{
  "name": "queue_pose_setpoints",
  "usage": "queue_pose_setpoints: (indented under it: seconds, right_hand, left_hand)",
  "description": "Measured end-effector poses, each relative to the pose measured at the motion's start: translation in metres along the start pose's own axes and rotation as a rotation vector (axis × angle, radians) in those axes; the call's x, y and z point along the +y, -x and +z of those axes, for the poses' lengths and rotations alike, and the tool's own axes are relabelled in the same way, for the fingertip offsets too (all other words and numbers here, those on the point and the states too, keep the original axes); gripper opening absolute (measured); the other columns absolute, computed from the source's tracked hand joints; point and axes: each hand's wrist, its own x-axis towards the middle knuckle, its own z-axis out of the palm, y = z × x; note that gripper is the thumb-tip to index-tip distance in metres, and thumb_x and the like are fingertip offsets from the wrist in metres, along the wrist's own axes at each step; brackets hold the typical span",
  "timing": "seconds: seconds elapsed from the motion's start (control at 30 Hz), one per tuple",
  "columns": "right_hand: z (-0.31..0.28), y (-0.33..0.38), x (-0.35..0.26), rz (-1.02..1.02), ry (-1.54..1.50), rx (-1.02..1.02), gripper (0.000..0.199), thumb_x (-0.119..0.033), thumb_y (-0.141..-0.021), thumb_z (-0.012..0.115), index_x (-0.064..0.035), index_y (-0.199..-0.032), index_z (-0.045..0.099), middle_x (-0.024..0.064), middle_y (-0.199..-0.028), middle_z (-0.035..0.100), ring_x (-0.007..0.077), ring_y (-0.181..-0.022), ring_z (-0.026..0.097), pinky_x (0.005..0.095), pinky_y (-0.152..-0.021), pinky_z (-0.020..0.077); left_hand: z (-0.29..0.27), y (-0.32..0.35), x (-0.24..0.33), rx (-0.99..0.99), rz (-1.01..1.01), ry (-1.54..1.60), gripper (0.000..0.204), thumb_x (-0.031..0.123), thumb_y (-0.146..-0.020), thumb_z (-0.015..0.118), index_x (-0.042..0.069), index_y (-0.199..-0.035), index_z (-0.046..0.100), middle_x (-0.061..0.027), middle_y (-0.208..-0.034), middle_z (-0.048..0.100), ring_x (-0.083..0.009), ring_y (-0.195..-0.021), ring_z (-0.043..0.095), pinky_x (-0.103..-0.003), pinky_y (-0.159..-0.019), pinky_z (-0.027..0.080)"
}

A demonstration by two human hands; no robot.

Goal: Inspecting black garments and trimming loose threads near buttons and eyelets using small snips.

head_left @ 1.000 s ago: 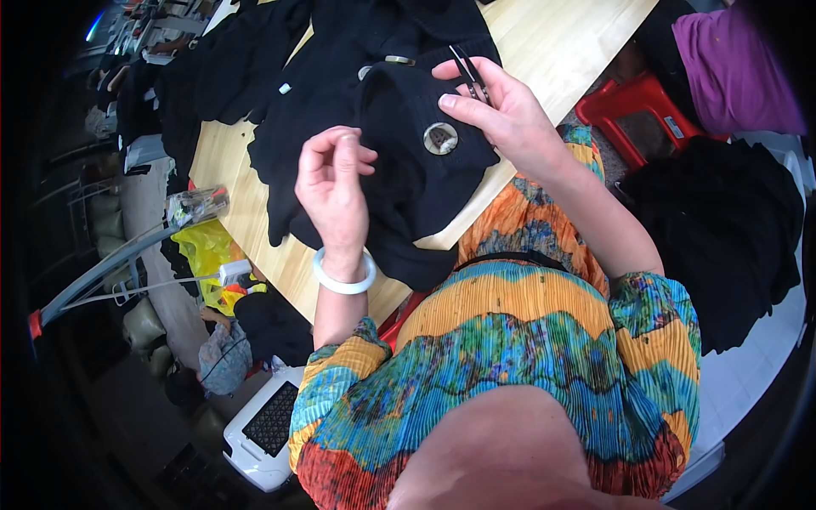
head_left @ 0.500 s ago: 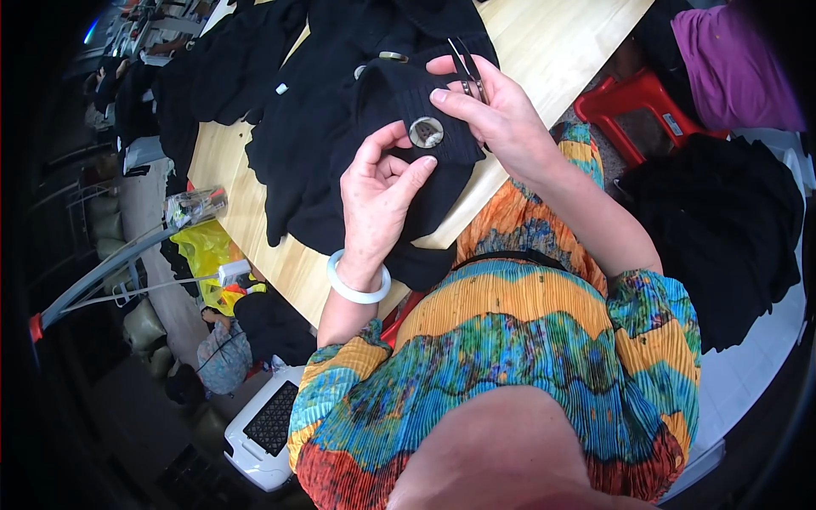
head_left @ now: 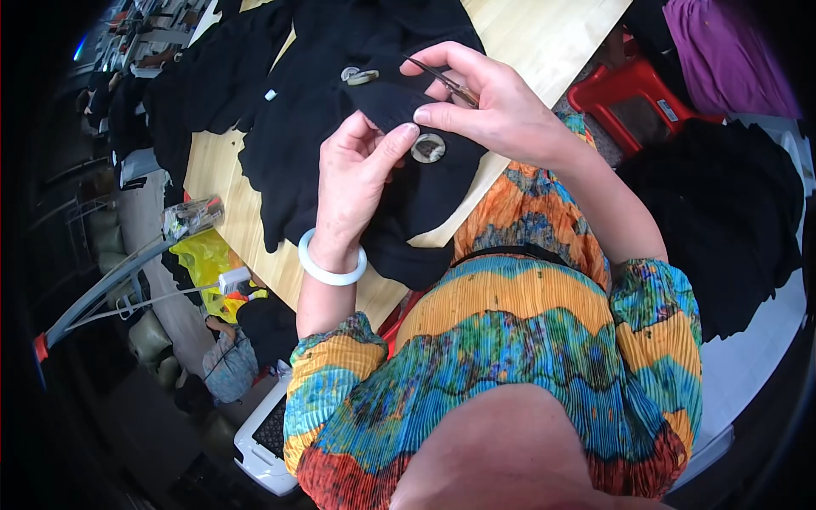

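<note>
A black knit garment [head_left: 297, 161] is spread over the wooden table, with a large round marbled button [head_left: 428, 148] on it facing up. My left hand [head_left: 361, 166], a pale bangle [head_left: 331, 258] at its wrist, pinches the cloth with thumb and forefinger just left of that button. Whether a thread is also in the pinch is too small to tell. In my right hand [head_left: 489, 102] is a pair of small dark thread snips [head_left: 444, 82], blades pointing up and left. The right thumb tip comes close to the left one. Two more buttons [head_left: 360, 76] lie beyond my hands.
The pale wooden table [head_left: 544, 42] ends in a slanting edge near my lap. A red plastic stool [head_left: 608, 93] and a heap of black cloth [head_left: 714, 221] are at right. Left of the table are a yellow bag [head_left: 204, 263], a metal arm [head_left: 110, 285] and another person [head_left: 229, 365].
My left fingers have moved from around the button to a pinch at its upper left. The snips have tilted leftward and their blades look closer together. The far buttons have shifted left.
</note>
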Motion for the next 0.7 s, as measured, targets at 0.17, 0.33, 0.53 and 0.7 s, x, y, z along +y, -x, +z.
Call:
queue_pose_setpoints:
  seconds: [0.17, 0.33, 0.53, 0.7]
  right_hand:
    - [-0.002, 0.012, -0.003, -0.100, 0.384, 0.259, 0.039, -0.027, -0.080, 0.058, -0.0019, -0.106, 0.044, 0.0133, -0.082, 0.058, 0.0237, -0.075, 0.060, 0.0315, -0.066, 0.0462]
    - [-0.003, 0.042, -0.020, -0.189, 0.460, 0.252, 0.029, -0.015, -0.077, 0.062, -0.0015, -0.099, 0.049, 0.0122, -0.081, 0.058, 0.0221, -0.072, 0.062, 0.0265, -0.059, 0.0499]
    - [-0.002, 0.046, -0.016, -0.373, 0.579, 0.194, 0.027, -0.012, -0.072, 0.066, -0.0024, -0.093, 0.053, 0.0080, -0.075, 0.056, 0.0200, -0.062, 0.059, 0.0269, -0.051, 0.0459]
    - [-0.004, 0.042, -0.013, -0.403, 0.653, 0.162, 0.027, -0.007, -0.070, 0.067, -0.0004, -0.094, 0.055, 0.0104, -0.075, 0.059, 0.0195, -0.062, 0.060, 0.0246, -0.050, 0.0460]
  left_hand:
    - [-0.008, -0.003, -0.008, -0.172, -0.048, 0.491, 0.009, 0.012, -0.086, 0.052, 0.003, -0.088, 0.054, -0.0083, -0.074, 0.061, -0.0120, -0.062, 0.060, -0.018, -0.053, 0.048]
    - [-0.001, 0.000, -0.012, -0.056, -0.040, 0.633, 0.010, 0.011, -0.086, 0.051, 0.002, -0.090, 0.053, -0.0107, -0.079, 0.061, -0.0150, -0.066, 0.061, -0.020, -0.057, 0.051]
    - [0.007, -0.001, -0.010, -0.043, 0.036, 0.689, 0.009, 0.006, -0.085, 0.052, 0.001, -0.092, 0.052, -0.0113, -0.082, 0.061, -0.0176, -0.069, 0.063, -0.022, -0.060, 0.052]
    - [0.009, 0.002, -0.009, 0.014, 0.056, 0.685, 0.009, 0.005, -0.084, 0.053, 0.001, -0.092, 0.052, -0.0112, -0.082, 0.061, -0.0183, -0.068, 0.063, -0.023, -0.060, 0.052]
